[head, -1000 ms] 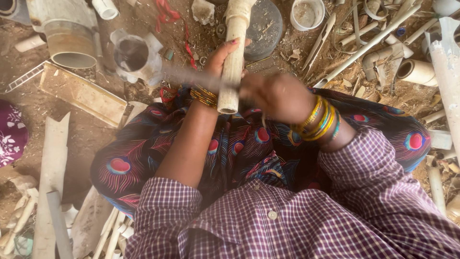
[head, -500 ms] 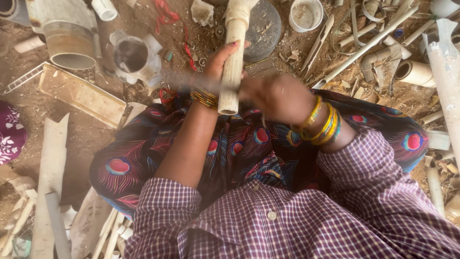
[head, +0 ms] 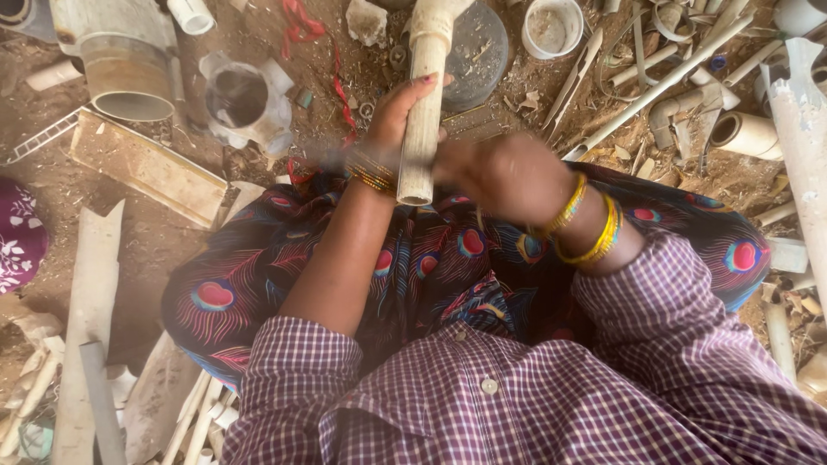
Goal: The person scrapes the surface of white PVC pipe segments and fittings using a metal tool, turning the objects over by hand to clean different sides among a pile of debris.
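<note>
My left hand [head: 394, 112] grips a dirty cream plastic pipe [head: 424, 112] that stands upright over my lap, its top end in a wider fitting. My right hand [head: 508, 176], motion-blurred, is closed around the handle of a thin blade-like tool [head: 340, 157] that crosses the pipe near its lower end. The tool is smeared into a grey streak, so its exact kind is unclear. Both wrists carry yellow bangles. My lap is covered by dark cloth with a peacock-feather print [head: 431, 258].
Dirt ground is littered with pipe scraps. A large pipe bend [head: 121, 60] and a broken white fitting [head: 241, 99] lie upper left, a flat board [head: 146, 168] beside them. A white cup [head: 553, 26] and long thin pipes [head: 655, 86] lie upper right.
The pipe stays upright in my left hand. My right hand and the tool stay blurred, shifting slightly sideways across the pipe between frames.
</note>
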